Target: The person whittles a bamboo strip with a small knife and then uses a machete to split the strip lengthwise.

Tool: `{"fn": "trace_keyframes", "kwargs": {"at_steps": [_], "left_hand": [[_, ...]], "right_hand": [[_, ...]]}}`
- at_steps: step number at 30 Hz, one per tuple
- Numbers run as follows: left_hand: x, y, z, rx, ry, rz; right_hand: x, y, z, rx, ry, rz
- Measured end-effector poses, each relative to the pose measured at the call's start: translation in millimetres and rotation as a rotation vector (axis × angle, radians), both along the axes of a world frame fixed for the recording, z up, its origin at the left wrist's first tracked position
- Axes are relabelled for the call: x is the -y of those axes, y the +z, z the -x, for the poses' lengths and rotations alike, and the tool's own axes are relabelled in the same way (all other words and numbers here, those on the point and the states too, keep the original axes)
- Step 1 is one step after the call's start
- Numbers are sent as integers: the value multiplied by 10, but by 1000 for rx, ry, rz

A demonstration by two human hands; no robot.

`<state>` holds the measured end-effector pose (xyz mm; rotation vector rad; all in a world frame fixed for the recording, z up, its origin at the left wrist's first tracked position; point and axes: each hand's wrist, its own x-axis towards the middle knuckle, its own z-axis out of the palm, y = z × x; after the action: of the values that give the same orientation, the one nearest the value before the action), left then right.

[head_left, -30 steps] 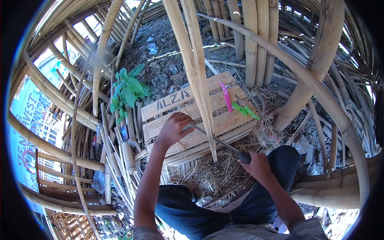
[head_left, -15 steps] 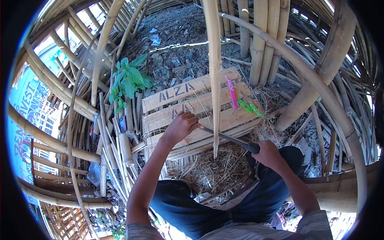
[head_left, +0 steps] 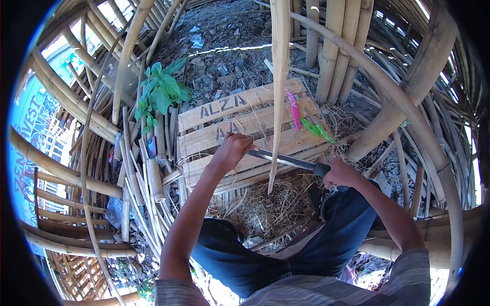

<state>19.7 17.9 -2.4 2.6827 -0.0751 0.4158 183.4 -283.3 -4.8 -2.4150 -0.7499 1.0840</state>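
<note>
A long knife [head_left: 297,162] with a dark handle stretches between my two hands. My right hand [head_left: 338,173] is wrapped round the handle, and the fingers of my left hand [head_left: 234,151] are closed at the far end of the blade. A pale split bamboo strip [head_left: 278,86] runs down from the top of the view and crosses the blade; its lower end tapers to a point over the shavings. Whether the edge is biting into the strip cannot be made out. Beneath my hands lies a slatted wooden crate [head_left: 204,135] with dark lettering.
Pink [head_left: 294,111] and green plastic pieces [head_left: 317,130] lie on the crate's right side. Fibrous shavings [head_left: 278,211] cover the ground between my knees. Bamboo poles [head_left: 339,56] stand at the back right, with cut lengths and a leafy plant [head_left: 162,92] on the left.
The blade's flat now shows brighter, as if turned. My right hand has risen slightly. The strip's lower end sits a little further left and higher in view.
</note>
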Motion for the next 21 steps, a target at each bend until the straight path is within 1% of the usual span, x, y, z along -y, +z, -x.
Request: {"fn": "trace_keyframes", "kwargs": {"at_steps": [1,2,5,6,8,9,10,12,13,15,16,17,18,19,20,21], "left_hand": [[-20,-10,7,-69,19,-10],[-38,-10,-9,-131,31,-24],[-77,-47,41,-26,30,-46],[-74,-1,69,-13,28,-57],[-70,78,165,-27,36,-85],[-105,136,190,-115,6,-40],[-112,178,194,-120,12,-44],[-129,329,183,158,185,-37],[-164,556,167,135,208,53],[-258,934,58,364,249,149],[-265,1142,14,461,238,271],[-311,1341,-50,557,219,169],[-328,1522,-109,559,226,169],[-327,1679,-175,625,221,62],[-310,1733,-224,689,214,-45],[-277,1692,-273,689,217,-41]], "right_hand": [[18,-37,-2,-91,-31,-20],[42,-47,11,-84,-41,-21],[-1,4,69,167,143,-89],[-17,77,134,181,140,-98],[-39,215,285,51,215,-134],[-39,150,321,-26,254,-191],[-38,106,391,-32,259,-196],[-64,47,545,-32,123,-275],[-73,-32,585,107,191,-312],[-60,-151,649,138,189,-349],[-49,-185,674,172,179,-380],[-36,-188,701,215,166,-375],[-12,-218,712,216,172,-373],[17,-253,710,220,145,-385],[38,-278,709,225,115,-395],[49,-281,717,225,117,-390]]}}
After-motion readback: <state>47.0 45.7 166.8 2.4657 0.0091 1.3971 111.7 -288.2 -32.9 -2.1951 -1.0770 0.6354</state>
